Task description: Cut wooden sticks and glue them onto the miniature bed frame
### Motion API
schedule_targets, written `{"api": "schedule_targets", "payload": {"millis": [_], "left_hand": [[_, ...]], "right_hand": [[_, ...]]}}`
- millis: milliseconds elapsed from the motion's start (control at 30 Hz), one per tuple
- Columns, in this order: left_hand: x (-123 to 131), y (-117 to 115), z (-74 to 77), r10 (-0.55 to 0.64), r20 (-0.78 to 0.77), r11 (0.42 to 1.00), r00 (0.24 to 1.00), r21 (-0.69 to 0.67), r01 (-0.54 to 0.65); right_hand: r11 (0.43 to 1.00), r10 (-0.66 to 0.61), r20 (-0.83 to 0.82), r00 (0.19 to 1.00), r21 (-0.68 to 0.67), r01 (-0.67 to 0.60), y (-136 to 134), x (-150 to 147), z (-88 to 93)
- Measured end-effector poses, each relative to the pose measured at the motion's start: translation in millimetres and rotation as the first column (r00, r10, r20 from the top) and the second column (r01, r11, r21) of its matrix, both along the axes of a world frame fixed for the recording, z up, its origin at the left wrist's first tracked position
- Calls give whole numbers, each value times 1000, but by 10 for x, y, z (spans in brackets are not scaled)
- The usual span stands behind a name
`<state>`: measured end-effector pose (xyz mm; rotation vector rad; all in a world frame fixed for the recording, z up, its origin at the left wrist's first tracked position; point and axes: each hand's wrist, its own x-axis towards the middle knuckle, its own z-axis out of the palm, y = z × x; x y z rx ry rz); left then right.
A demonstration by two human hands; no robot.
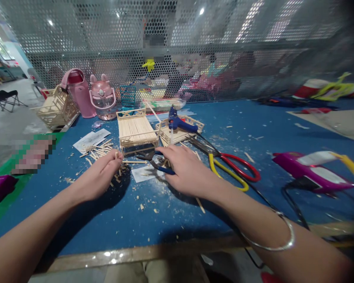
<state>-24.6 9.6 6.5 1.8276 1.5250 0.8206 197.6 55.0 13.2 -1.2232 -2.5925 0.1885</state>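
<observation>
My left hand [102,175] is pinched closed on a short wooden stick [117,155], hovering over scattered stick offcuts on the blue table [153,220]. My right hand [186,169] lies over small blue-handled pliers [156,161], fingers curled around the handles. Just beyond both hands stands a small bed-like model made of wooden sticks [135,131]. A second stick frame [179,131] sits to its right with a blue glue gun [179,124] resting on it. A silver bangle [279,237] is on my right wrist.
Large scissors with red and yellow handles [230,167] lie right of my right hand. A purple device [309,171] with a black cable sits far right. A loose stick pile [98,149], paper, a stick basket [56,108], pink bottles [90,94] and a mesh screen stand behind.
</observation>
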Motion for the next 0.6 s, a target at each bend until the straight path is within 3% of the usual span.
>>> {"api": "schedule_targets", "payload": {"millis": [67, 133, 600], "left_hand": [[104, -27, -29, -54, 146, 996, 988, -64, 64], [193, -45, -44, -78, 183, 986, 980, -128, 103], [278, -79, -75, -78, 125, 990, 989, -110, 92]], "right_hand": [[1000, 8, -8, 1000, -3, -8, -14, -9, 1], [1000, 12, -12, 1000, -8, -12, -26, -15, 2], [992, 93, -73, 993, -80, -99, -72, -43, -15]]}}
